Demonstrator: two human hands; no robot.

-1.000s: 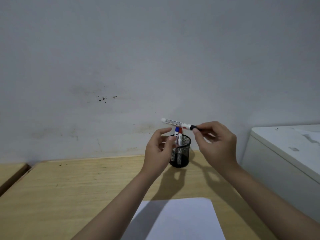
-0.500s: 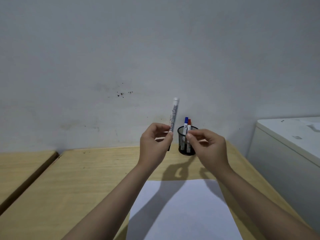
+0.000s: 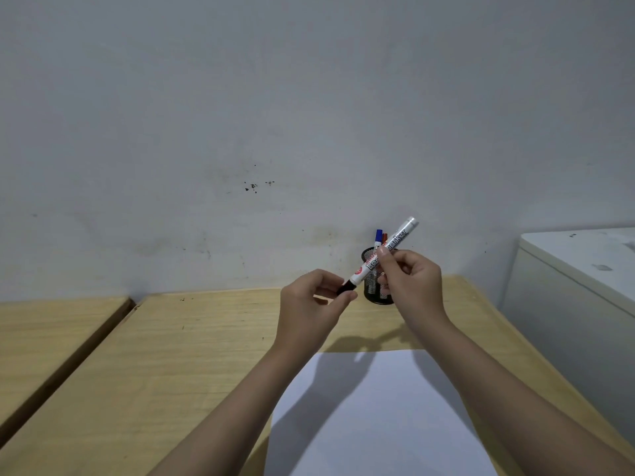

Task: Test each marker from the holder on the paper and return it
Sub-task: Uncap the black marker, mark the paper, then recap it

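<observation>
A white marker with a black cap is held slanted above the table, its cap end low on the left. My right hand grips its barrel. My left hand pinches the black cap. Behind them a black mesh holder stands by the wall with a blue marker and a red marker upright in it. A white sheet of paper lies flat on the wooden table, below my forearms.
A white cabinet stands right of the table, close to its edge. A second wooden surface lies at the left across a dark gap. A grey wall rises directly behind the holder.
The marker passed from upright in my left hand to slanted across both hands. My right hand now grips the barrel and my left hand has closed on the cap end.
</observation>
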